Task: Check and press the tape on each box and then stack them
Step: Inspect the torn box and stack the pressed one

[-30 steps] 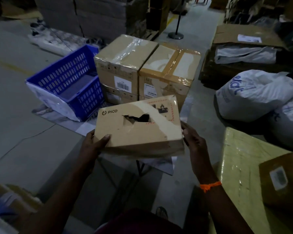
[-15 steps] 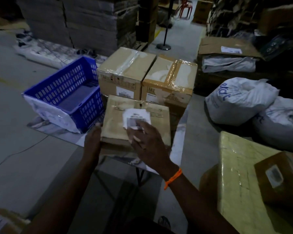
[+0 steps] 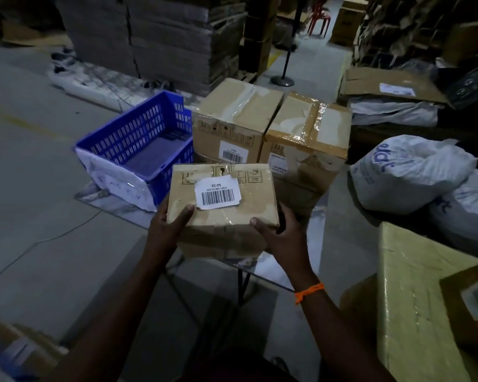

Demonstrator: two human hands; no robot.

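Both hands are seen clasped round a small cardboard box (image 3: 221,213) at the near edge of a low table (image 3: 316,216) in a dim warehouse. The left hand (image 3: 169,230) is curled round the box's near left corner, its thumb laid on the top face, while the right hand (image 3: 282,235), marked by an orange wrist band (image 3: 309,292), is wrapped round the near right corner with the thumb on the top edge. Whether the box is resting on the table or is held just above it cannot be told. A white barcode label (image 3: 218,194) is shown on the top face under clear tape, one corner of it apparently lifting. Two larger taped boxes (image 3: 232,119) are set side by side just behind, with a blue crate (image 3: 138,139) to their left and white sacks (image 3: 409,172) well off to the right. The box is judged light, since it is managed at its corners alone. Its cardboard looks stiff but creased and scuffed, so the walls may give under hard pressure. The glossy tape is likely to be slippery, and a hold on bare cardboard at opposite sides is judged safest, with flat fingers kept for pressing the tape down.
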